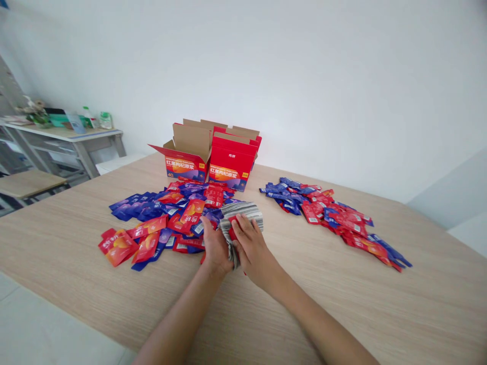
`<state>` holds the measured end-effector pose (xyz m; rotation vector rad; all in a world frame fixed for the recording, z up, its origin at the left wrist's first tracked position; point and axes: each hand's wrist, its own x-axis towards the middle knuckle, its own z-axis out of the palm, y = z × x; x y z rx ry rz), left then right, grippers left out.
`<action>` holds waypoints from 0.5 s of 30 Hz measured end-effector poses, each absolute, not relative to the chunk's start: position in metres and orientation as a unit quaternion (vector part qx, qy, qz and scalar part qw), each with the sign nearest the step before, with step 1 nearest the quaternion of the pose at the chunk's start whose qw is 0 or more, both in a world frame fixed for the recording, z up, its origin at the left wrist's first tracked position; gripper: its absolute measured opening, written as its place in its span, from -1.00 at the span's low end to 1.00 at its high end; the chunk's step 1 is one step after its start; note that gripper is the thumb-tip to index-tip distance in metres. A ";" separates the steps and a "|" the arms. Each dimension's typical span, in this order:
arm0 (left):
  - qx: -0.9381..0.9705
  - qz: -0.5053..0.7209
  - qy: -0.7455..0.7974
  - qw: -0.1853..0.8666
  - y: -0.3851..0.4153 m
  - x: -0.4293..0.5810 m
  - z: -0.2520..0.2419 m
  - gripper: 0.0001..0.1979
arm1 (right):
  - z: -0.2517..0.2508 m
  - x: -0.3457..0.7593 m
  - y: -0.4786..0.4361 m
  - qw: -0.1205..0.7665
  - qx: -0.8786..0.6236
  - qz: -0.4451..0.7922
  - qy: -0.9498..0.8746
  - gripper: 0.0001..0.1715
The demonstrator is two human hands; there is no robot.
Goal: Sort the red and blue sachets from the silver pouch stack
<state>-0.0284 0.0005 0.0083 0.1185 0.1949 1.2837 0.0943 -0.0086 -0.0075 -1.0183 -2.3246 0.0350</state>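
Observation:
My left hand (215,247) and my right hand (249,247) are closed together around a thick stack of sachets (243,215) with silver edges, held upright on the wooden table (304,304). The left hand grips the stack's left side, the right hand lies over its top and right side. Just left of the hands spreads a loose heap of red and blue sachets (160,218). A second strip of red and blue sachets (335,215) lies to the right, apart from the hands.
Two open red cardboard boxes (213,154) stand at the back of the table behind the left heap. A grey shelf with bottles and clutter (68,132) is at the far left by the white wall. A low wooden bench (26,182) sits beneath it.

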 end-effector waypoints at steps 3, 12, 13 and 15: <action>0.065 0.560 0.096 0.820 -0.003 -0.020 0.005 -0.07 | -0.015 0.095 -0.002 0.349 -0.411 -0.011 -0.842 -0.40; 0.087 0.489 0.081 0.864 -0.022 0.012 0.005 -0.11 | 0.003 0.121 0.015 0.422 -0.471 0.026 -0.774 -0.48; 0.084 0.495 0.083 0.861 -0.022 0.012 0.005 -0.12 | 0.003 0.121 0.015 0.423 -0.472 0.033 -0.773 -0.48; 0.074 0.500 0.087 0.858 -0.019 0.010 0.002 -0.11 | 0.000 0.118 0.015 0.420 -0.479 0.027 -0.770 -0.51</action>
